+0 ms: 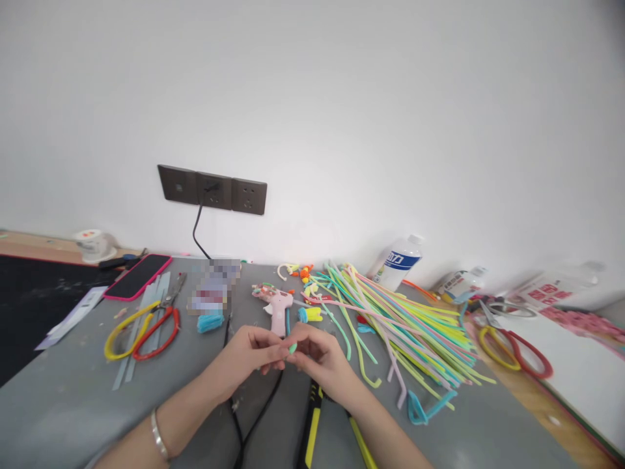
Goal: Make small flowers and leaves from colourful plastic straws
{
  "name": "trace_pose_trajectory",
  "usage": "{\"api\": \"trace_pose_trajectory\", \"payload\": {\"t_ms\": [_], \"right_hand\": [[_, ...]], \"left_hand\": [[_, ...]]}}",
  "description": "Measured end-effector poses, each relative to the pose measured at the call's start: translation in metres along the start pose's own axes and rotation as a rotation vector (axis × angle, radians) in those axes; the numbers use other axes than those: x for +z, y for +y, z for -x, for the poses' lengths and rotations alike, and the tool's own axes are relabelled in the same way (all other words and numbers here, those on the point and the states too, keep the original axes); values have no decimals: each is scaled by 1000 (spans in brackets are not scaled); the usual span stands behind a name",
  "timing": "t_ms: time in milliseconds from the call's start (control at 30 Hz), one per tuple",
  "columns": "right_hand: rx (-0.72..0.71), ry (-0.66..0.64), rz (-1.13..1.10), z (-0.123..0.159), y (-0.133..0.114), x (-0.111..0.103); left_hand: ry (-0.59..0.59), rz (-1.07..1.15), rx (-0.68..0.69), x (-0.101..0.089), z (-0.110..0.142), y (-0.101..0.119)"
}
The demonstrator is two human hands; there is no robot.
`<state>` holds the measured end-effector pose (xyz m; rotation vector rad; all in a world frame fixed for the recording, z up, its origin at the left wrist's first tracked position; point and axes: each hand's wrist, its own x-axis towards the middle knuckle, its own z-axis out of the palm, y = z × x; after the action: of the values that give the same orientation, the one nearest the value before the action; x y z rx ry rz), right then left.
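My left hand (254, 352) and my right hand (319, 355) meet at the middle of the grey mat, fingertips pinched together. Between them shows a small light-green piece (292, 348), mostly covered by the fingers; its kind is unclear. Just behind the hands lies a pink glue gun (279, 311). Under my right hand are pliers (312, 423) with black and yellow handles, their jaws hidden. A short yellow bundle (311, 314) rests behind my right hand, and a short blue bundle (209, 323) lies beyond my left hand.
Many pastel pipe cleaners (405, 326) spread over the right side. Scissors (141, 332) lie on the left, other scissors (515, 348) on the right. A white bottle (398, 262) stands by the wall. A pink-cased phone (139, 277) and a black cable (263, 410) lie on the mat.
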<state>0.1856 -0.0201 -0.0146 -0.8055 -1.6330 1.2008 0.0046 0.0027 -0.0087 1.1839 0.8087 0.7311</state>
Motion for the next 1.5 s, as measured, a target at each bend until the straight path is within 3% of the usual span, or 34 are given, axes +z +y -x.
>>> {"api": "trace_pose_trajectory", "payload": {"t_ms": [267,433,667,800,967,1067,1500], "right_hand": [[-31,80,34,-1,1,0],[-133,137,95,-1,-8,0],[-113,108,34,-1,-9,1],[-88,87,-26,-2,-9,1],[-85,147,11,-4,-5,2],[-129,190,102,-5,-1,1],[-184,166,212,-6,0,0]], "left_hand": [[30,60,43,2,1,-4],[6,44,57,8,4,-4],[76,14,91,11,3,-1],[113,-144,164,7,5,0],[205,-541,453,2,11,3],[192,-685,564,0,14,3],[153,-861,636,-5,11,-2]]}}
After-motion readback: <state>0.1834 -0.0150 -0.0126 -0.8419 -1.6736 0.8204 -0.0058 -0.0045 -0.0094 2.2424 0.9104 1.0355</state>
